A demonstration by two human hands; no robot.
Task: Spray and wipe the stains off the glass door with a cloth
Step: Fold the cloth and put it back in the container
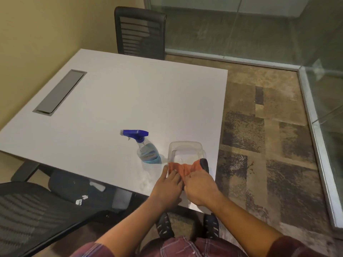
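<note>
Landmark: white rectangular laminate table, smooth matte top; all positions are given relative to it.
Cloth: orange ribbed fabric cloth, soft and bunched into folds, at the table's near right corner, draped over the near rim of the container.
Cloth axis: the long axis runs left to right, roughly parallel to the table's near edge; the right end meets a dark piece whose nature cannot be determined.
Left hand: above the table's near edge, fingertips on the cloth's left end, thumb spread to the left; whether it grasps or merely rests cannot be told.
Right hand: above the near right corner, fingers curled down into the cloth's right half, grasping it.
Container: clear rigid plastic rectangular tub with rounded corners, on the table just beyond the cloth.
Spray bottle: clear plastic bottle with blue trigger head and blue liquid, upright on the table just left of the tub and apart from it; nozzle points left.
Hatch: grey metal oblong cable lid, set flush in the table's far left part.
Chairs: black mesh-backed chair at the far edge; a second black mesh chair at the near left.
Glazing: metal-framed glass panels beyond the table's far and right sides.
Floor: patchy brown patterned carpet right of the table.
</note>
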